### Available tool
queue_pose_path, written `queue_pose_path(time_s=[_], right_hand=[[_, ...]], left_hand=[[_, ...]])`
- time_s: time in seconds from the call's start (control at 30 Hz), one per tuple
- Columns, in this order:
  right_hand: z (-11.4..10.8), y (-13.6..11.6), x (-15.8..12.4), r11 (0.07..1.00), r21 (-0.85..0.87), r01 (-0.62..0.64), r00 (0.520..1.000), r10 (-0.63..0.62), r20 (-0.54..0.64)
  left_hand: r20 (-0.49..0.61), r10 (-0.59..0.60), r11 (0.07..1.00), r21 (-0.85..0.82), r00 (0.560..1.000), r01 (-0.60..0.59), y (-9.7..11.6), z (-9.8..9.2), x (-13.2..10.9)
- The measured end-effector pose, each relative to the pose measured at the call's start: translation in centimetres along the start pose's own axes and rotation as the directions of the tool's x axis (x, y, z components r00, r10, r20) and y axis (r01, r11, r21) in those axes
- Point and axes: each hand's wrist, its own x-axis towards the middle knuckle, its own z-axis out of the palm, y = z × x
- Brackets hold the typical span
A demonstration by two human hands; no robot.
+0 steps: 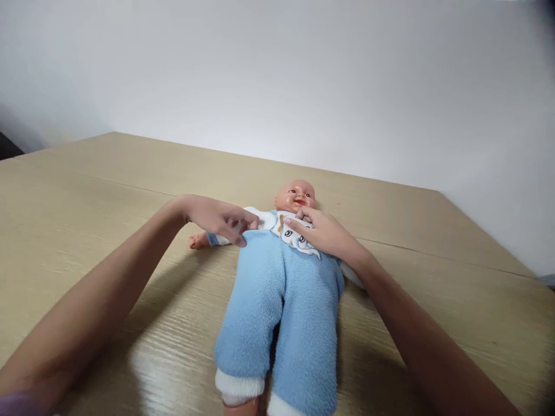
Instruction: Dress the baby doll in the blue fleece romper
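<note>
A baby doll (297, 195) lies on its back on a light wooden table (87, 190), head away from me. It wears a light blue fleece suit (281, 300) with white cuffs and a white cartoon patch on the chest. My left hand (217, 216) pinches the suit's fabric at the doll's shoulder, just above its bare outstretched hand (197, 241). My right hand (325, 234) rests on the chest near the collar, fingers curled onto the fabric by the patch.
A plain white wall (303, 81) rises behind the table. The table's far edge runs from upper left to the right. A dark area (6, 147) shows past the table at the far left.
</note>
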Motion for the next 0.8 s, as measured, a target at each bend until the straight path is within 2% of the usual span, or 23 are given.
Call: queue_pose_path(time_s=[0.17, 0.27, 0.37, 0.5, 0.67, 0.8], right_hand=[[0.1, -0.3, -0.1, 1.0, -0.019, -0.022, 1.0, 0.022, -0.009], [0.0, -0.3, 0.0, 1.0, -0.024, -0.019, 1.0, 0.019, -0.008], [0.0, -0.2, 0.0, 0.999, -0.035, -0.018, 1.0, 0.018, -0.009], [0.3, -0.5, -0.3, 0.995, -0.088, -0.039, 0.997, 0.033, -0.064], [0.4, -1.5, -1.3, 0.977, -0.168, -0.135, 0.976, 0.102, -0.193], [-0.2, 0.0, -3.3, 0.984, -0.157, -0.084, 0.957, 0.036, -0.289]], left_hand=[[0.101, 0.064, 0.998, -0.024, 0.993, -0.062, -1.2, -0.2, 0.7], [0.087, 0.015, 1.0, 0.008, 0.996, -0.016, -1.3, 0.0, 1.1], [0.025, -0.092, 0.991, 0.1, 0.995, 0.089, -0.8, 0.1, 1.1], [-0.105, -0.214, 0.946, 0.227, 0.971, 0.233, -0.4, 0.3, 1.0], [-0.245, -0.2, 0.88, 0.381, 0.949, 0.284, -0.7, 1.0, 1.4], [-0.34, -0.184, 0.822, 0.462, 0.922, 0.335, 0.4, 1.4, 1.2]])
